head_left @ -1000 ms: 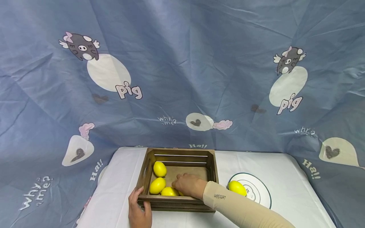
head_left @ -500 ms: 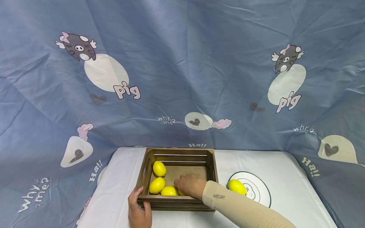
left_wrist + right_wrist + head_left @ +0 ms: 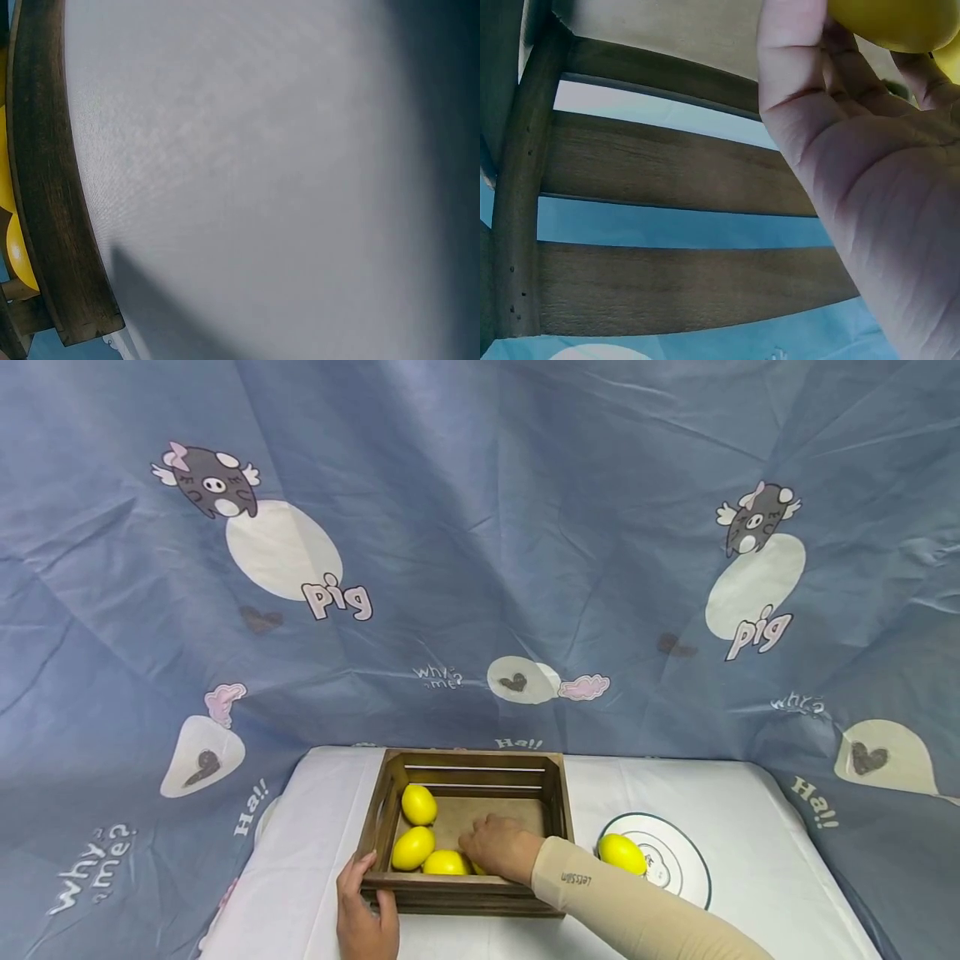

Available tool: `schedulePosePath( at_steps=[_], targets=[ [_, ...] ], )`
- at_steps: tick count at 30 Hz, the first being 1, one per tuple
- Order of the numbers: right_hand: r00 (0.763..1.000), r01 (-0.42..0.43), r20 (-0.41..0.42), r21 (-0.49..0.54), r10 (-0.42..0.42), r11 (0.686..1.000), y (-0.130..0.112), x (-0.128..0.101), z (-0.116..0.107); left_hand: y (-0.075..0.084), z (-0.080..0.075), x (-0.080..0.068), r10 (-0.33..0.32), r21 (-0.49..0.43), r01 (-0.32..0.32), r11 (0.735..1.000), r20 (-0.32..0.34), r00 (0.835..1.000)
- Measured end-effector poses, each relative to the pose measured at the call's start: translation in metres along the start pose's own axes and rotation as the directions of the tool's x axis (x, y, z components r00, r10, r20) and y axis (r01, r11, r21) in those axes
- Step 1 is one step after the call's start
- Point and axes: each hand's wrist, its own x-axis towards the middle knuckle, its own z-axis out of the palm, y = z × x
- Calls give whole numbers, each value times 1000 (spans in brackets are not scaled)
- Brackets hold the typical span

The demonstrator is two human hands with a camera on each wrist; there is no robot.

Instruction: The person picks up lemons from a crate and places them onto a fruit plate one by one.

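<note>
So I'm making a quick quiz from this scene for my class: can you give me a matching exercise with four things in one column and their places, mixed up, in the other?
Things:
1. left hand
2. right hand
3. lone lemon
4. wooden crate

Places:
A. on the white plate
B. on the white tablecloth, left of the plate
C. inside the crate, on a lemon
D. gripping the crate's near left corner

Pairs: 1-D, 2-C, 3-A, 4-B
</note>
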Motion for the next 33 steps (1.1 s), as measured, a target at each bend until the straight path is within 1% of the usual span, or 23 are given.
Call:
schedulePosePath(
  at_steps=[8,13,16,20,26,31,33],
  targets=[
    [999,3,-36,21,-2,1000,1,0,0,-1,-1,0,-12,-3,13,1000,27,1000],
    [1000,-2,-27,19,3,1000,1,2,0,-1,0,0,-1,-10,2,1000,13,1000],
    [1000,-18,-19,56,19,998,1,3,-1,0,0,0,0,-10,0,1000,5,1000],
    [999,-37,-19,102,39,994,2,4,-1,1,0,0,-11,-10,11,1000,13,1000],
    [999,-33,-30,141,37,989,5,5,-1,3,-1,2,-14,-11,14,1000,17,1000],
    [999,-43,-25,184,48,982,6,6,0,3,-2,1,-43,-6,43,999,38,998],
    [998,-45,-33,210,53,977,7,6,0,3,-2,1,-45,-4,45,999,39,998]
  ],
)
